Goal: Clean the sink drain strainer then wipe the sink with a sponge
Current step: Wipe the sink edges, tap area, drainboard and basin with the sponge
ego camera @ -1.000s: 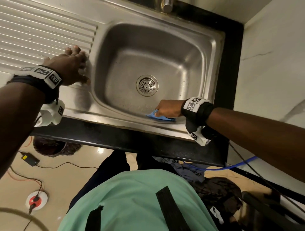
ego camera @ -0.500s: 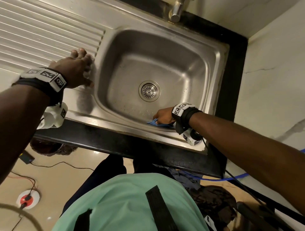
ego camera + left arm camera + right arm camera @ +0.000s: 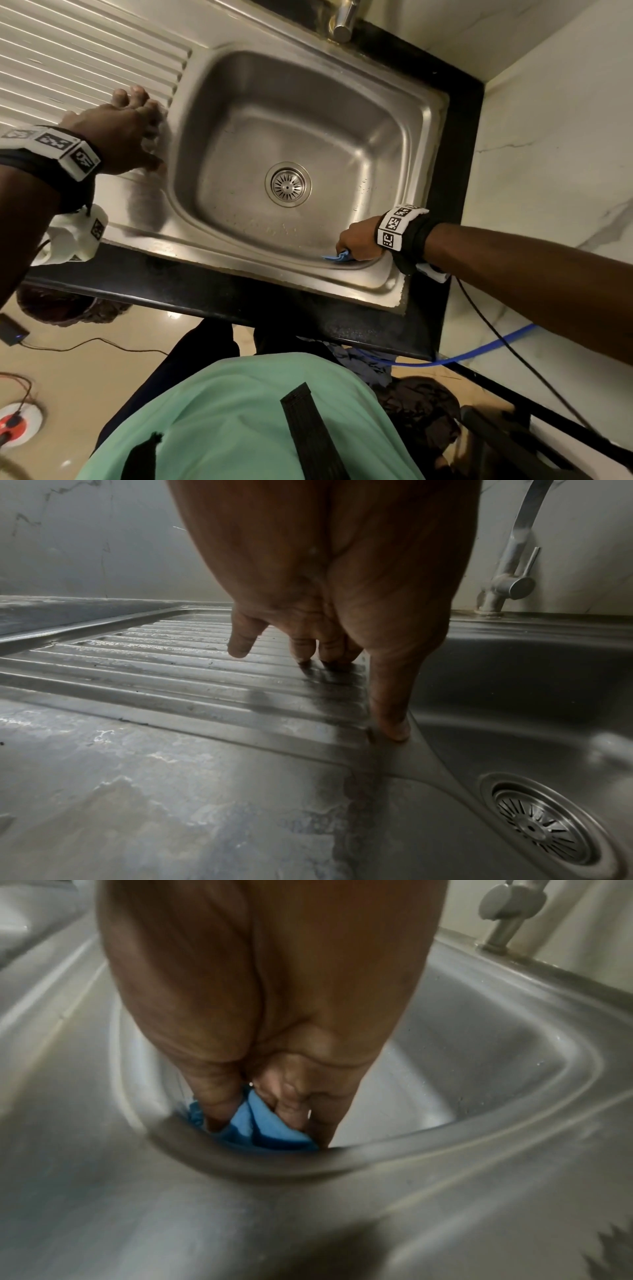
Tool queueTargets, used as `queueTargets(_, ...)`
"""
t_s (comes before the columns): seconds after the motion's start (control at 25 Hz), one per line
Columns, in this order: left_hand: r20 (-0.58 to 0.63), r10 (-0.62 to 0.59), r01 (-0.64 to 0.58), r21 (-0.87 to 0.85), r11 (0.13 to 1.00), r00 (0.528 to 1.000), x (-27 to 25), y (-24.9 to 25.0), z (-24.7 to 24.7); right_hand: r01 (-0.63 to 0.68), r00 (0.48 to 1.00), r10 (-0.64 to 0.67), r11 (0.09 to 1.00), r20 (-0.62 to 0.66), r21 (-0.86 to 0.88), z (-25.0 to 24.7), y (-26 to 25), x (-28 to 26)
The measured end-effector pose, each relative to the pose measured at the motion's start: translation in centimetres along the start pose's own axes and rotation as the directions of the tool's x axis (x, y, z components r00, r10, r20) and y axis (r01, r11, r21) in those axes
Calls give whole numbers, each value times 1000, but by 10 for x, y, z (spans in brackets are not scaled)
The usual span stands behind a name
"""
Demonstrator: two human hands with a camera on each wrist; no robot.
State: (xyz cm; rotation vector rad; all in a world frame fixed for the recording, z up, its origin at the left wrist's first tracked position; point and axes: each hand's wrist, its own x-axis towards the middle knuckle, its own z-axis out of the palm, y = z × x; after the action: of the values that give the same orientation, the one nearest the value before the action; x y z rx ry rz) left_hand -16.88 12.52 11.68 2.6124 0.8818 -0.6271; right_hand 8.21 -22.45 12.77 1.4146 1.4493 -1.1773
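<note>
A steel sink (image 3: 421, 137) holds a round drain strainer (image 3: 288, 184) seated in the middle of its floor; the strainer (image 3: 544, 829) also shows low right in the left wrist view. My right hand (image 3: 359, 240) grips a blue sponge (image 3: 335, 256) and presses it against the sink's near wall at the right corner. In the right wrist view the fingers curl round the blue sponge (image 3: 263, 1123) just below the rim. My left hand (image 3: 130, 130) rests with straight fingers (image 3: 390, 696) on the ribbed drainboard (image 3: 154, 664) beside the basin's left edge.
A steel tap (image 3: 342, 20) stands behind the basin. A black counter edge (image 3: 239, 301) frames the sink, with a marble wall (image 3: 548, 137) at the right. Cables and a floor socket (image 3: 17, 425) lie below.
My right hand has slid the sponge to the right along the sink's near wall toward the corner. The left hand stays on the drainboard.
</note>
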Motion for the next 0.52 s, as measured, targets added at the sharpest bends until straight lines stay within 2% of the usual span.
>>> queueTargets(0.12,-10,22,-22,-1,1000,1000,0,-2,0,-45,999,47,988,15,-149,0,3,11)
queueTargets(0.28,-36,38,-39,-26,999,999,0,-1,3,-117,987,82,959,-141,-257,17,15,38)
queueTargets(0.36,-21,34,-34,-24,999,999,1,1,3,-144,981,99,947,-167,-288,22,19,44)
queueTargets(0.52,-34,33,-34,-29,999,999,3,-1,4,-94,983,41,947,-176,-308,22,12,26)
